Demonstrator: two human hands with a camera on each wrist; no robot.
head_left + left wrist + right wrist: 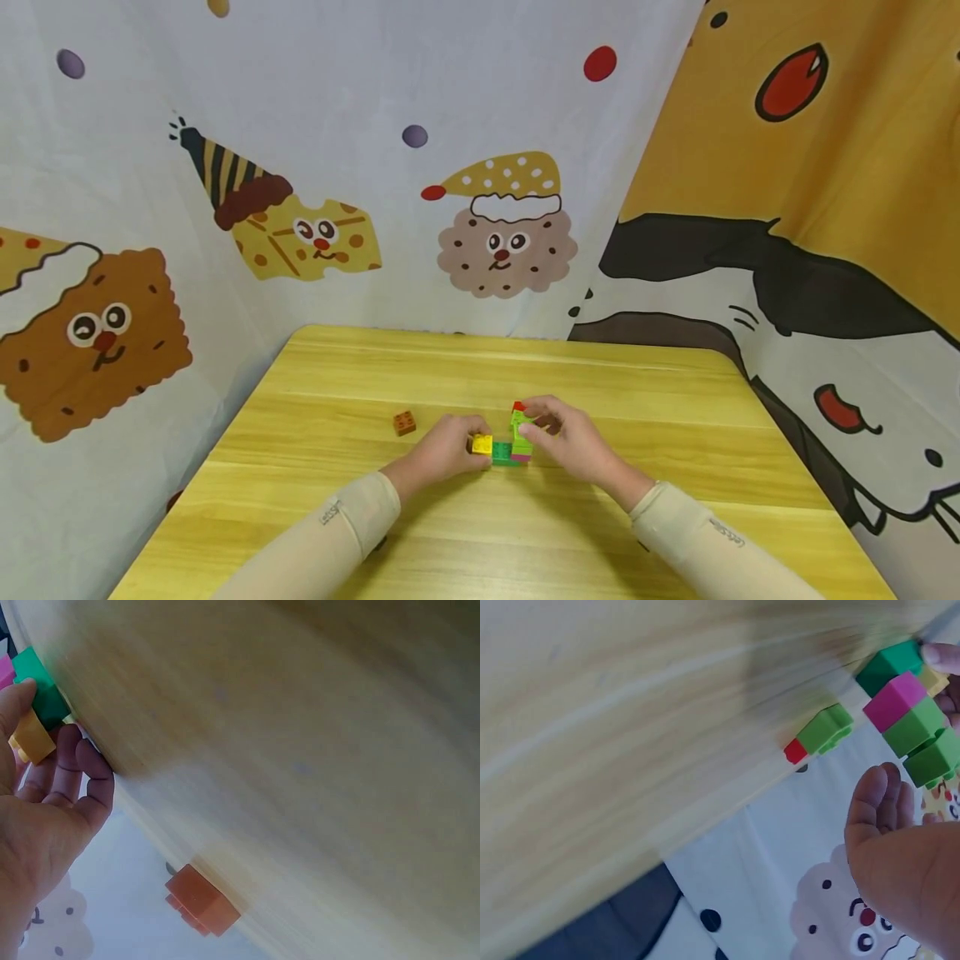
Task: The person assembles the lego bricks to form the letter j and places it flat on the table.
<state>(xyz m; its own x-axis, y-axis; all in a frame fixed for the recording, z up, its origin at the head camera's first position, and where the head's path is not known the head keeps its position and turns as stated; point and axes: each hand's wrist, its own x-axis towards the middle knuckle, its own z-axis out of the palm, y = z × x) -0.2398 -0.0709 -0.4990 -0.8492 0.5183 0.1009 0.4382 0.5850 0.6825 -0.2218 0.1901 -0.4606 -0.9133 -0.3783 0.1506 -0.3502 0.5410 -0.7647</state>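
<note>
My left hand (446, 447) grips a joined toy-brick build at its left end, where a yellow brick (482, 444) sits on a dark green brick (502, 452). Its thumb rests against the green brick in the left wrist view. On the build's other end stand a magenta brick (895, 702) and two lime green bricks (915, 727), stacked up. My right hand (572, 439) is beside this stack, thumb and fingers spread apart. In the right wrist view its fingers (870, 799) are extended and show a gap to the upper lime brick.
An orange-brown brick (405, 423) lies on the wooden table (337, 375) to the left of the left hand. Behind the build lie another lime green brick (825, 729) and a small red brick (796, 751). A printed curtain (337, 100) hangs past the table's far edge.
</note>
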